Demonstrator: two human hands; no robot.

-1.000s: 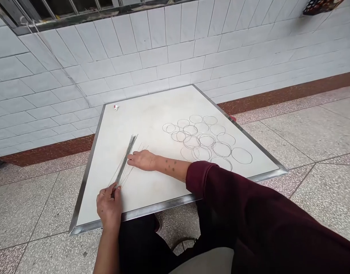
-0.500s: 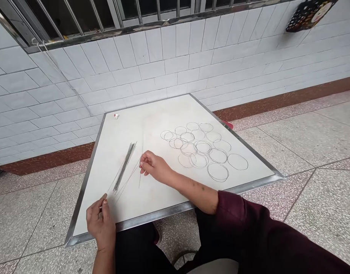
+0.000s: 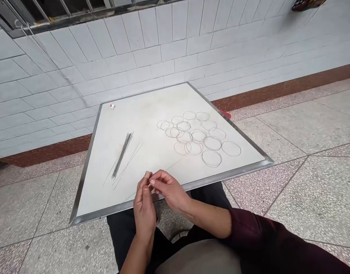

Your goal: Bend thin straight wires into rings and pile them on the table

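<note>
Wire, thin [image 3: 173, 165], one length: across my two hands at the table's near edge, one end slanting over the top. Grip: left hand [image 3: 145, 213] closed around it, thumb against fingers, tan wrap on one fingertip [image 3: 148, 174]; right hand [image 3: 175, 194] pinching it, thumb to forefinger. Handling, by my judgement: very light, springy, stiff enough to run straight, unlikely to break; apt to roll between the pads, so best pinched near the middle, clear of the sharp ends.

Table [image 3: 152, 102]: pale, smooth top, metal rim [image 3: 106, 212]. On it, left: straight wire bundle [image 3: 122, 155], loose wires [image 3: 128, 166] just beside; right: overlapping wire rings [image 3: 212, 150]; far left corner: small red-and-white object [image 3: 112, 107], unidentified.

Room: white-tiled wall [image 3: 220, 57], barred window [image 3: 67, 7], red-brown baseboard [image 3: 255, 94], speckled floor [image 3: 329, 194].
</note>
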